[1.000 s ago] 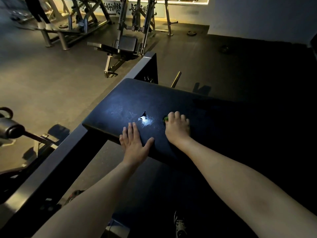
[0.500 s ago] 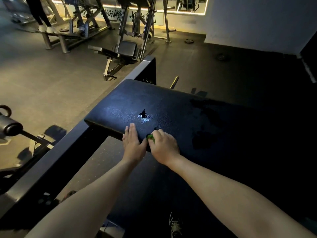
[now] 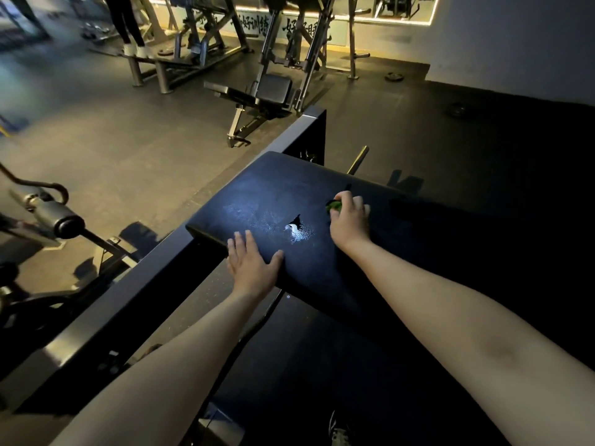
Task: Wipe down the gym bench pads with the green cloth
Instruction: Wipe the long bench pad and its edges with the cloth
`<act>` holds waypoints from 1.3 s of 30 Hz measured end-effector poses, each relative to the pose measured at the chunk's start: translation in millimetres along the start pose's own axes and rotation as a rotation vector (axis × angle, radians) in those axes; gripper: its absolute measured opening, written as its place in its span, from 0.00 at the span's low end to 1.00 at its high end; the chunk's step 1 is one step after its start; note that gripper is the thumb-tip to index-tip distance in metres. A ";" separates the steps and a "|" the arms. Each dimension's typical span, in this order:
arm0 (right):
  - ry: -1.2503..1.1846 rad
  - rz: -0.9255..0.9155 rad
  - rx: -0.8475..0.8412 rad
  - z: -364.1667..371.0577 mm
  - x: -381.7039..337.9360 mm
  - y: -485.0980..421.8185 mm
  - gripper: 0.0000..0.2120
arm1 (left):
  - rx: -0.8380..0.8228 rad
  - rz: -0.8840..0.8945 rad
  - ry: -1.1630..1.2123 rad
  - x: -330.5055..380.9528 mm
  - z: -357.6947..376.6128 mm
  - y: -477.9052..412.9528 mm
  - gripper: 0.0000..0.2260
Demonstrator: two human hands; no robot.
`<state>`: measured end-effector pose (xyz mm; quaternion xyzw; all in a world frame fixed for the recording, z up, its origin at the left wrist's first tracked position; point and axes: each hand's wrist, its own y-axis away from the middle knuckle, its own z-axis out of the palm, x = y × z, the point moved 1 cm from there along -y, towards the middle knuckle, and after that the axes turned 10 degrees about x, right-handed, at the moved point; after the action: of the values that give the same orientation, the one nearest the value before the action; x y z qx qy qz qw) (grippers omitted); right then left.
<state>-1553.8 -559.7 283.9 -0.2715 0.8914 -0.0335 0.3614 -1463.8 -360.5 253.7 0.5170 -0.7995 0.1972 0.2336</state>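
Hands on the dark bench pad

Forearms reach in from the lower edge of the frame, both bare, converging on the bench pad (image 3: 322, 194) at the centre. The left hand (image 3: 252, 263) lies flat on the pad's near left corner, fingers straight and close together pointing toward the upper part of the frame, thumb splayed out to the right along the pad's near edge; it holds nothing. The right hand (image 3: 349, 218) sits farther up the pad, right of centre, wrist bent slightly, fingers curled down over the green cloth (image 3: 335, 206). Only a small bunched bit of the cloth shows at the hand's upper left, pressed against the pad near its far edge; the rest is hidden beneath the palm. Between the 2 hands a small tear (image 3: 294, 225) in the pad catches the light, with a glossy sheen around it. A metal frame rail (image 3: 180, 252) runs diagonally from the lower left up past the pad's left end. An adjustable bench (image 3: 257, 94) stands in the upper middle, and a person's legs (image 3: 127, 24) appear at the upper left.
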 end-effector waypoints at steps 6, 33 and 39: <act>-0.021 0.058 -0.009 31.4 -4.8 -55.9 0.13 | -0.048 -0.091 -0.018 -4.7 9.7 -24.5 0.47; 0.086 -0.478 -0.318 32.4 -70.9 109.1 0.10 | -0.096 -0.007 0.095 -29.8 -16.8 -13.4 0.27; -0.092 -0.477 -0.211 9.7 -69.7 103.3 0.12 | -0.096 0.017 0.032 -25.8 -23.5 -7.6 0.27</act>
<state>-1553.6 -435.2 293.9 -0.5112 0.7835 -0.0120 0.3531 -1443.7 -331.4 258.5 0.4951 -0.8087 0.1687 0.2692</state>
